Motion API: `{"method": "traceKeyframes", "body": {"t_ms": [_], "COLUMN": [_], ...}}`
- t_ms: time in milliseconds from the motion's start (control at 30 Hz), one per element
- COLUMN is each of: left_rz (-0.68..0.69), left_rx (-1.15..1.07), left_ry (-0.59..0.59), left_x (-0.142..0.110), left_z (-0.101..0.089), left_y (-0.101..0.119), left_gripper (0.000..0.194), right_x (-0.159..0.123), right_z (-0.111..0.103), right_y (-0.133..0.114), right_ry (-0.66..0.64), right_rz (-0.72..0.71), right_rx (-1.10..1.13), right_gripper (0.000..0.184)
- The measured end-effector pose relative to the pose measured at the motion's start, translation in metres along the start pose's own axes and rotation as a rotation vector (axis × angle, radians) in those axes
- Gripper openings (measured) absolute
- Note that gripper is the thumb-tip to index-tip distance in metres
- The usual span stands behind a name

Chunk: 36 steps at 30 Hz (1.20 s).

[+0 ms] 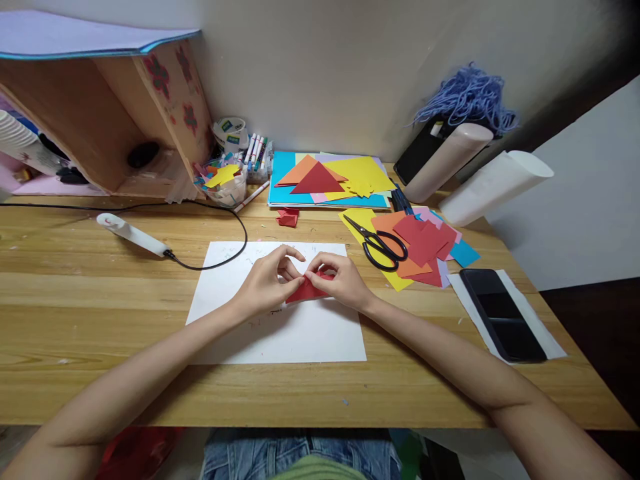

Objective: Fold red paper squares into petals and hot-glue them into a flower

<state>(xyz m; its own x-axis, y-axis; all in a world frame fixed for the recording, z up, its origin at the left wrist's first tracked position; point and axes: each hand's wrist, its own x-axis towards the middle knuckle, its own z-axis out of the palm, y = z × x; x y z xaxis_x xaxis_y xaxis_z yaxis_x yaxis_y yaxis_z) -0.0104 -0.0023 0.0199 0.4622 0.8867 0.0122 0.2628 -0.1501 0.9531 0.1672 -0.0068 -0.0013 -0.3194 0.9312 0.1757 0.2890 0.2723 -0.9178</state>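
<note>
Both hands meet over a white sheet of paper [300, 337] lying on the wooden table. Between them is a small folded piece of red paper [296, 293], partly hidden by the fingers. My left hand [267, 280] pinches its left side near the top, thumb and fingers curled. My right hand [345, 280] grips it from the right, covering that end. Faint writing shows on the white sheet around the hands. Just beyond the sheet rests a small folded red paper piece [287, 218]. Black-handled scissors [377, 243] lie to the right of my right hand.
Coloured paper scraps [425, 240] spread under and beside the scissors. Stacked coloured sheets [280, 193] lie against the wall. A phone [503, 313] sits at the right. On the left are a white corded device [133, 235] and an open box [100, 113]. Rolls [495, 187] stand behind.
</note>
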Motion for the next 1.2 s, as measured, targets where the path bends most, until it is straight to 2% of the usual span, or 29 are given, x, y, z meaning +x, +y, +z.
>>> {"method": "traceKeyframes", "body": {"t_ms": [400, 733, 867, 1000, 1067, 1200], "left_rz": [-0.14, -0.114, -0.111, -0.115, -0.145, -0.194], "left_rx": [-0.139, -0.11, -0.09, -0.062, -0.074, -0.12], "left_ry": [-0.018, 0.02, 0.091, 0.209, 0.194, 0.064], "left_x": [0.007, 0.006, 0.008, 0.01, 0.011, 0.009], "left_z": [-0.002, 0.0, -0.002, -0.002, -0.002, 0.0], "left_y": [-0.008, -0.01, -0.015, -0.016, -0.014, -0.008], "left_gripper": [0.031, 0.035, 0.033, 0.03, 0.031, 0.028], "right_x": [0.002, 0.003, 0.006, 0.007, 0.007, 0.006], "right_z": [0.001, 0.001, -0.001, -0.002, -0.001, -0.001], "right_y": [0.004, 0.002, 0.004, 0.011, 0.013, 0.012], "right_ry": [0.014, -0.001, 0.03, 0.088, 0.11, 0.105], "right_rz": [0.059, 0.11, 0.127, 0.236, 0.258, 0.2], "right_rx": [0.034, 0.043, 0.085, 0.208, 0.252, 0.259], "right_gripper": [0.01, 0.01, 0.013, 0.025, 0.028, 0.025]}}
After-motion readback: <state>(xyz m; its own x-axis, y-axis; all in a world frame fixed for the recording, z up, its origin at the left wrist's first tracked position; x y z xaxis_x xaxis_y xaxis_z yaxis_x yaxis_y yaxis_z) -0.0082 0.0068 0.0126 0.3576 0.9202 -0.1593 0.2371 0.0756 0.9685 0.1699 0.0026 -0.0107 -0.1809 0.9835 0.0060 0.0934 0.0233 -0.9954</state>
